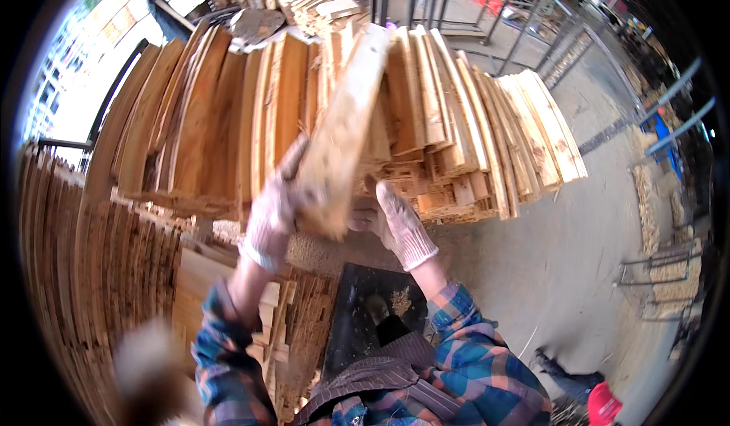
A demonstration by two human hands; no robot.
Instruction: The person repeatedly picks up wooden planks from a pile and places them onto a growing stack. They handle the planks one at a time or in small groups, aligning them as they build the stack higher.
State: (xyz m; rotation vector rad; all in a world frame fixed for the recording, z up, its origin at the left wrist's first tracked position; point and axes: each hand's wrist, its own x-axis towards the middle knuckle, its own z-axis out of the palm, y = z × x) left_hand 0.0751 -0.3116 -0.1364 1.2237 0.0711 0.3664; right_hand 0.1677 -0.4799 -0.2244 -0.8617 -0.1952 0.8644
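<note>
A pale wooden board (346, 126) stands tilted in front of me, its near end blurred by motion. My left hand (275, 212), in a light knit glove, is closed on the board's left edge close to that end. On the board's other side is my right hand (397, 224), gloved alike. Its thumb points up, apart from the fingers, which reach toward the board's edge; their tips are partly hidden. Behind the board runs a long row of upright planks (220, 114), resting on more stacked wood (449, 196).
Stacked boards (114, 266) rise at the left, with shorter pieces (304, 327) below my hands. A black surface (350, 312) with wood chips lies before my body. Metal frames (525, 42) stand far right. A red cap (603, 405) shows lower right. Something blurred (152, 365) is lower left.
</note>
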